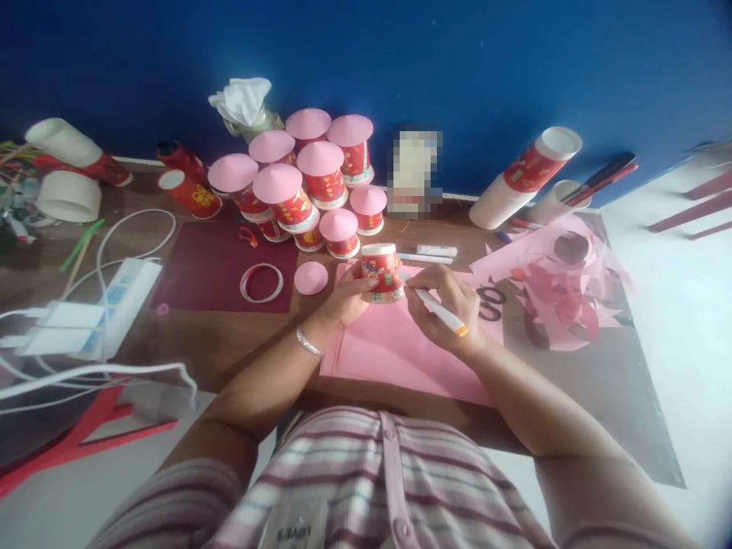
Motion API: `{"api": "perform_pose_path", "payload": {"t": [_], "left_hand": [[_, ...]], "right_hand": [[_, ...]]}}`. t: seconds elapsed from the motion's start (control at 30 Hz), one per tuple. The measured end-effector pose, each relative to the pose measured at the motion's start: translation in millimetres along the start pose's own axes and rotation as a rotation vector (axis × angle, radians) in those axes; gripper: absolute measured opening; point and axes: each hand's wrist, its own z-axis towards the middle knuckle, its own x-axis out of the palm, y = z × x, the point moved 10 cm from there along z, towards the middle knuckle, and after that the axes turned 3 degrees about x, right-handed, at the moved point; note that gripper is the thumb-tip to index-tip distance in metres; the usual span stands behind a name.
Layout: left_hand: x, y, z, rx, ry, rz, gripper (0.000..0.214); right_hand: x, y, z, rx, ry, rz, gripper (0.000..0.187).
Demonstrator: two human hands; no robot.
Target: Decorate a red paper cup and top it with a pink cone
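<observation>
My left hand [347, 293] is closed round the side of a red patterned paper cup [381, 263], which is upside down or upright, I cannot tell which. In my right hand [451, 305] is a white marker with an orange end [441, 310]; its tip points at the cup's right side, and whether it touches is unclear. Under both hands lie sheets of pink paper [389, 351]. Black scissor handles [490, 303] show just right of my right hand. To the left of the cup are a small pink paper disc [311, 279] and a cut cup ring [261, 283].
Several red cups with pink cone tops [277, 183] stand at the back. Stacked paper cups [526, 179] lean at back right, above pink paper scraps [563, 282]. A dark red sheet [217, 267] lies left, beside a power strip [123, 305] with white cables. A blue wall [366, 53] bounds the table.
</observation>
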Motion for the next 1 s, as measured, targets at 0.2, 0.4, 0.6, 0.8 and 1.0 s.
{"api": "perform_pose_path", "payload": {"t": [0.2, 0.4, 0.6, 0.8, 1.0], "left_hand": [[2.6, 1.5, -1.0, -0.016, -0.006, -0.011, 0.037], [-4.5, 2.1, -1.8, -0.018, -0.092, -0.001, 0.034], [-6.7, 6.7, -2.9, -0.026, -0.101, 0.099, 0.036], [0.0, 8.2, -5.0, -0.077, -0.093, 0.092, 0.046], [-3.3, 5.2, -4.9, -0.033, -0.126, 0.071, 0.039]], "right_hand": [[2.1, 6.1, -2.5, -0.057, 0.014, -0.01, 0.015], [4.9, 11.2, -5.1, -0.093, -0.021, 0.053, 0.023], [13.8, 7.9, -10.3, -0.07, -0.006, 0.077, 0.021], [12.9, 6.9, -10.7, -0.084, 0.011, 0.105, 0.02], [8.2, -0.6, -13.0, -0.056, -0.013, 0.044, 0.019]]}}
